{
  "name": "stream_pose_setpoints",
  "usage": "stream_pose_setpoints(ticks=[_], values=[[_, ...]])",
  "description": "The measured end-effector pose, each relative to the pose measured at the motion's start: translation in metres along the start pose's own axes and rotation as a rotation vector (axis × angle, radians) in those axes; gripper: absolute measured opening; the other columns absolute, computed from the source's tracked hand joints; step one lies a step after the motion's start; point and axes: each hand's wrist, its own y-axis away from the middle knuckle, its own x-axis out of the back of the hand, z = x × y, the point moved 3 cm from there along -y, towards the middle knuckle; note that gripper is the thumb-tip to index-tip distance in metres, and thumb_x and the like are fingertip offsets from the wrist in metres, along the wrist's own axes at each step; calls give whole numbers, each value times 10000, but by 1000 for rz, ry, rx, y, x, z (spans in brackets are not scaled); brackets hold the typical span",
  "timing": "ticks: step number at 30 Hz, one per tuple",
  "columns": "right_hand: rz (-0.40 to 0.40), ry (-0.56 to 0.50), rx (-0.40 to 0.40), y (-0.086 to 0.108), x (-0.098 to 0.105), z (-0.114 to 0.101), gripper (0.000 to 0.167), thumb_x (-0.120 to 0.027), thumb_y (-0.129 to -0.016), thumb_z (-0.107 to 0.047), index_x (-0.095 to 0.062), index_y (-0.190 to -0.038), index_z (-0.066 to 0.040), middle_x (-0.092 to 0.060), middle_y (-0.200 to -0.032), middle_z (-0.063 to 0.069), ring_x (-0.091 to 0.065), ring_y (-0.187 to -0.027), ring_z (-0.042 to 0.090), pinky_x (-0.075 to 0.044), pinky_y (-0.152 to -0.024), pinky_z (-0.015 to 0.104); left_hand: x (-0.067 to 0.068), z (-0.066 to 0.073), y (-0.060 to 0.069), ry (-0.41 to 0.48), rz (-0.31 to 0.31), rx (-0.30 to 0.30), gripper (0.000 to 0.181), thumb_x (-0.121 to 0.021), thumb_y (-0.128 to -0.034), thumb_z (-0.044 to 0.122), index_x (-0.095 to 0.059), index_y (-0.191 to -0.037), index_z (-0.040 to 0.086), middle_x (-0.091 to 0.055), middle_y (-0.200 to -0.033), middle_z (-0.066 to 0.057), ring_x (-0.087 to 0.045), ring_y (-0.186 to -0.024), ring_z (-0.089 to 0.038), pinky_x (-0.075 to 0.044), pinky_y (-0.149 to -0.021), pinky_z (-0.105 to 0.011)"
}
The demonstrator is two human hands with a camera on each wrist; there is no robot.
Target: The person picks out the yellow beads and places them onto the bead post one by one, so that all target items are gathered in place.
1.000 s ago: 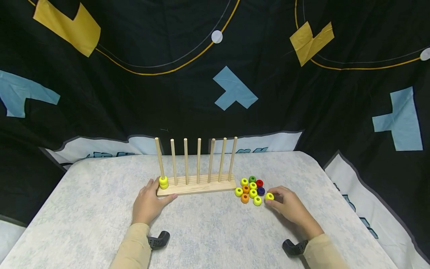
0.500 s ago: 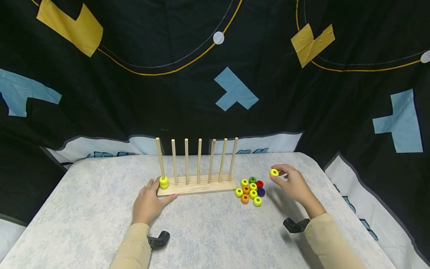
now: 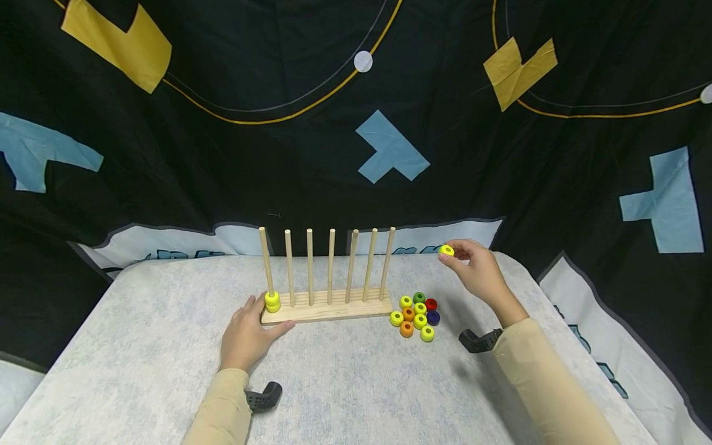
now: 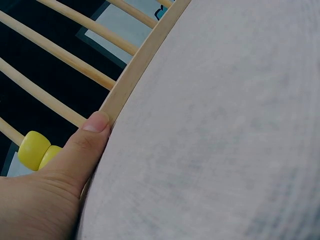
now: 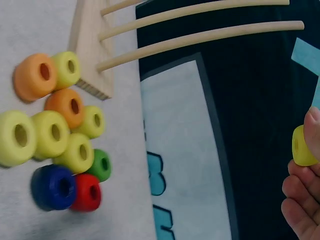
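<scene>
In the head view, my left hand (image 3: 243,339) holds the left end of a wooden peg rack (image 3: 339,311), its thumb along the front edge. The rack carries a row of several upright pegs. Two yellow beads (image 3: 272,302) are stacked on the leftmost peg. My right hand (image 3: 479,276) pinches another yellow bead (image 3: 447,250) between thumb and fingers, raised above the table to the right of the pegs. The right wrist view shows this bead (image 5: 302,147) at its right edge, partly covered by the thumb.
Right of the rack lies a cluster of loose beads: several yellow (image 3: 419,321), two orange (image 3: 406,329), one green (image 3: 419,298), one red (image 3: 431,304) and one dark blue (image 3: 432,317). A black patterned cloth (image 3: 267,173) hangs behind the pale table (image 3: 345,383).
My right hand has lifted the yellow bead from beside the cluster, up and away, then a little left toward the pegs. The left hand stays on the rack.
</scene>
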Motion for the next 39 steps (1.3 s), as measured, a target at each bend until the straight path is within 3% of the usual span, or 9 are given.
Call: stream_pose_setpoints(ticks=[9, 22, 39], values=[[11, 21, 96, -22, 2, -26, 352, -656, -965, -319, -644, -1216, -72, -651, -1154, 111, -606, -1111, 313, -546, -970, 518, 1, 0, 0, -6, 2, 0, 1018, -732, -771, 661, -386, -1517, 61, -341, -1552, -303, -372, -1363, -575, -341, -1077, -728], [13, -2, 173, -41, -3, -58, 293, -666, -964, -259, -632, -1203, -92, -616, -1173, 71, -577, -1128, 268, -548, -976, 473, -2, -2, 1, -1, 26, -18, 1011, -746, -761, 655, -406, -1508, 65, -368, -1540, -297, -397, -1354, -564, -364, -1059, -726], [-27, 5, 274, -62, -22, -110, 285, -690, -946, -258, -654, -1180, -100, -637, -1205, 53, -585, -1164, 249, -541, -1010, 421, 1, 0, 2, -8, 12, -2, 1021, -729, -761, 680, -400, -1512, 72, -356, -1543, -306, -394, -1349, -574, -368, -1056, -727]])
